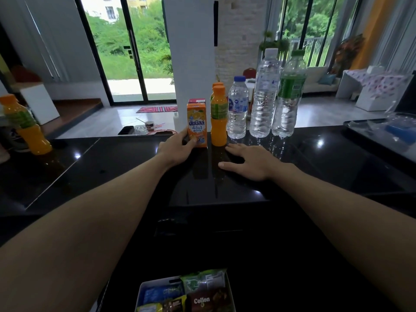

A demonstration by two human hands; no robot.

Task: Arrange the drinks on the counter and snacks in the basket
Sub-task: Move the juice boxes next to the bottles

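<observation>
Snacks (202, 296) fill the near basket (148, 283). Left hand (175, 149) grips the carton (197, 124) low at its sides; it looks light and stiff. Right hand (249, 162) lies flat, fingers spread, on the counter (315, 165).

Grips an upright orange carton (197, 122) with the left hand (175, 149) at centre frame, on the black tabletop (315, 167). Rests the right hand (247, 161) flat just right, below a juice bottle (218, 122) and three water bottles (263, 97). Bottom centre: white basket (140, 291) of snack packets (202, 300).
</observation>
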